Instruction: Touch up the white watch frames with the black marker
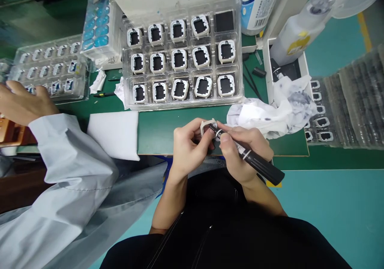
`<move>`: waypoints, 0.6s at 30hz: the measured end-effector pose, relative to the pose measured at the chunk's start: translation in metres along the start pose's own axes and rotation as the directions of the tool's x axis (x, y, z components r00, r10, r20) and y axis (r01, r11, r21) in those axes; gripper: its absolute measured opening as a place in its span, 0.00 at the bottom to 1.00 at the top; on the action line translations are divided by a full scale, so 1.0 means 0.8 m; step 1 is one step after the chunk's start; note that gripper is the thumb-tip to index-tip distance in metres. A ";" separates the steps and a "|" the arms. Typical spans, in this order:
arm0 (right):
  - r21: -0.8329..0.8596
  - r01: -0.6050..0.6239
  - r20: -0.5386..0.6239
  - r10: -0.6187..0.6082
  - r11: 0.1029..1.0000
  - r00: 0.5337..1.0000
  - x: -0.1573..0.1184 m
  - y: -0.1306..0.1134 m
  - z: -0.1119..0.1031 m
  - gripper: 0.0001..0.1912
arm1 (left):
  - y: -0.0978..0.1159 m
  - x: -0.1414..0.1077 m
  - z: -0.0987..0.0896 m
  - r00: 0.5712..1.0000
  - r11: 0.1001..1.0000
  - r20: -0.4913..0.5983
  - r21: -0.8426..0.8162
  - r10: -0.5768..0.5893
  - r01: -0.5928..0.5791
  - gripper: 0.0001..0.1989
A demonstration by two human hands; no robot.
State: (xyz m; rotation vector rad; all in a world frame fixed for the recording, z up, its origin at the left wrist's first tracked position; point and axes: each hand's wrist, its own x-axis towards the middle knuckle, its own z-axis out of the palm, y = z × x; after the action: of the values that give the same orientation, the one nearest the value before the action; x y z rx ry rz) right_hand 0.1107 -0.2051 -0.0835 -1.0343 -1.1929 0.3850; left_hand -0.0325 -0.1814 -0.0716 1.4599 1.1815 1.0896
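Note:
Between the fingertips of my left hand [192, 147] is a small white watch-case frame [207, 124], partly hidden by the fingers. My right hand [246, 149] grips a black marker [258, 165], its tip end pointing left and up at the frame. Whether the tip touches the frame I cannot tell. Both hands are close together over the front edge of the green table. Beyond them lies a clear plastic tray [192, 106] with rows of similar white frames; its far right compartment holds no frame, only a dark pad [224, 21].
A stained white cloth [270, 115] lies right of my hands, beside a white bin with a bottle [297, 37]. Stacked trays [351, 105] stand at far right. At left, a co-worker's hand [27, 101] is over another tray [81, 95]; a white pad [114, 135] lies between us.

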 end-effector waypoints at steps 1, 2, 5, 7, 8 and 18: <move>0.005 -0.004 0.001 0.004 1.000 1.000 -0.001 0.001 0.000 0.06 | 0.000 0.000 0.000 1.000 1.000 0.004 -0.010 -0.013 0.013 0.06; 0.009 -0.006 0.004 0.006 1.000 1.000 -0.001 0.001 0.000 0.06 | 0.000 0.000 0.000 1.000 1.000 0.007 -0.012 -0.022 0.022 0.06; 0.012 -0.015 0.009 0.015 1.000 1.000 -0.001 0.001 0.001 0.06 | 0.000 0.000 -0.001 0.999 0.999 0.010 -0.005 -0.033 0.033 0.06; 0.009 -0.015 0.010 0.015 1.000 1.000 -0.001 0.001 0.001 0.06 | 0.000 0.000 -0.001 1.000 1.000 0.012 -0.007 -0.022 0.022 0.06; 0.006 -0.012 0.007 0.012 1.000 1.000 0.000 0.000 0.001 0.06 | 0.000 -0.001 -0.002 1.000 1.000 0.012 -0.006 -0.011 0.011 0.06; 0.048 -0.002 -0.003 0.002 0.999 1.000 -0.005 0.005 -0.002 0.07 | -0.001 0.002 -0.004 0.998 0.992 0.045 -0.118 -0.042 0.047 0.06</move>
State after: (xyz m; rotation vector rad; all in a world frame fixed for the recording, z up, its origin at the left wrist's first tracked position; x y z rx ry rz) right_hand 0.1114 -0.2064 -0.0893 -0.9944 -1.1748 0.4113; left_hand -0.0354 -0.1792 -0.0715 1.3528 1.0956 1.0755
